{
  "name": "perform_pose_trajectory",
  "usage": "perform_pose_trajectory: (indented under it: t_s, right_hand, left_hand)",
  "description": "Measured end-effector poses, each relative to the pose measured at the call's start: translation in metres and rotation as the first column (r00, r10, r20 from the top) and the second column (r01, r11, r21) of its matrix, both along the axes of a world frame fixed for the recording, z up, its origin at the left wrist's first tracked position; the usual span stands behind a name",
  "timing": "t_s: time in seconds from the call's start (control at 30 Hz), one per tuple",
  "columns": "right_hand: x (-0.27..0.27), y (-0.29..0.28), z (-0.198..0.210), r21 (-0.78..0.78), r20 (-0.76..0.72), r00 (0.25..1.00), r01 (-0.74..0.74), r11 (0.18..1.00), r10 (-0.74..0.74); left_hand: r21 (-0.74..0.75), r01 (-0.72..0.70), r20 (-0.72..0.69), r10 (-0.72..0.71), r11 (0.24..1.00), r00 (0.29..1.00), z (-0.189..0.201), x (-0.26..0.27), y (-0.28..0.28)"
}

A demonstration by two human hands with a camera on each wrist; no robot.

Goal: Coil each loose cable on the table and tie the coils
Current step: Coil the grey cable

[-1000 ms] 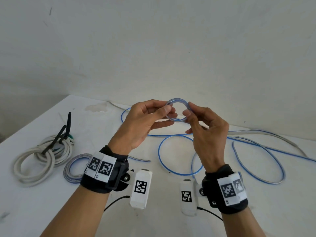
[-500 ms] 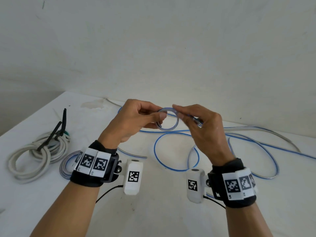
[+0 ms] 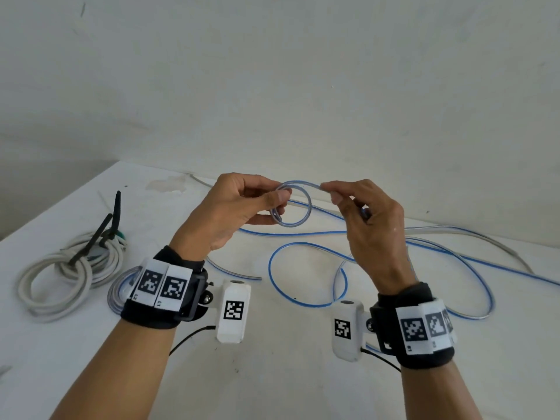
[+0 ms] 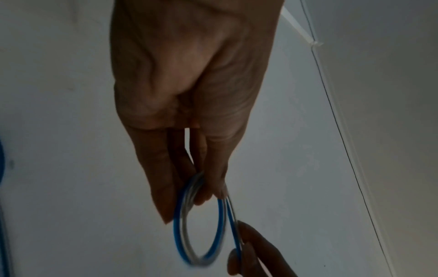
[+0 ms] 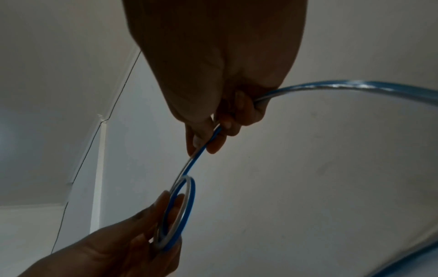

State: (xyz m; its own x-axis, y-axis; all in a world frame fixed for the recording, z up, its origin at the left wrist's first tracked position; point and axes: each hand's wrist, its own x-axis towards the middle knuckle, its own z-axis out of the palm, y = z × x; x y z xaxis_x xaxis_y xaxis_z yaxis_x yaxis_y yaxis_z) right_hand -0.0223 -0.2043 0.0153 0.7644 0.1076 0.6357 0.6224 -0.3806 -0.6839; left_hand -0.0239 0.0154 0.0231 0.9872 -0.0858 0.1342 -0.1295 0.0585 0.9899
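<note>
Blue-and-clear flat cable [image 3: 306, 291], mostly loose on the tabletop [image 3: 272, 374], coiling under way: left hand [image 3: 239, 207] pinches the small starting coil [image 3: 292, 207] aloft, right hand [image 3: 368, 221] pinches the feeding strand; next likely calls for laying another loop.

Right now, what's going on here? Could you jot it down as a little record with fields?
left hand: pinches a small coil of blue cable
right hand: pinches the strand leading into the coil
loose cable: sprawled in loops on the white table
white coil: at left, tied with a black strap
grey coil: beside it, partly hidden by the left wrist
</note>
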Motion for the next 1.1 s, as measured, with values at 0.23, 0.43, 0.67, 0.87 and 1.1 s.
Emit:
perform_pose_trajectory:
  t_s: [0.23,0.43,0.67,0.87,1.1]
  right_hand:
    - [0.007,-0.012,-0.003,-0.210,-0.026,1.000,-0.023,0.977,0.018]
    - [0.008,-0.008,-0.007,-0.291,-0.012,1.000,-0.008,0.957,0.005]
    - [0.001,0.006,-0.006,0.023,-0.159,0.985,-0.070,0.997,0.073]
    - [-0.013,0.035,-0.008,0.405,-0.246,0.953,-0.063,0.912,0.175]
    - [-0.018,0.037,-0.007,0.493,-0.242,0.962,0.008,0.870,0.128]
  left_hand:
    - [0.196,0.072,-0.065,-0.060,0.978,0.996,-0.003,-0.001,0.004]
    - [0.245,0.094,-0.075,-0.078,0.965,0.994,-0.005,-0.001,-0.003]
    - [0.023,-0.065,0.003,0.065,0.998,0.998,-0.001,0.001,-0.001]
    - [-0.134,-0.136,0.006,0.138,0.982,0.990,0.001,0.001,-0.004]
    - [-0.163,-0.143,0.014,0.147,0.976,0.989,0.002,0.000,-0.007]
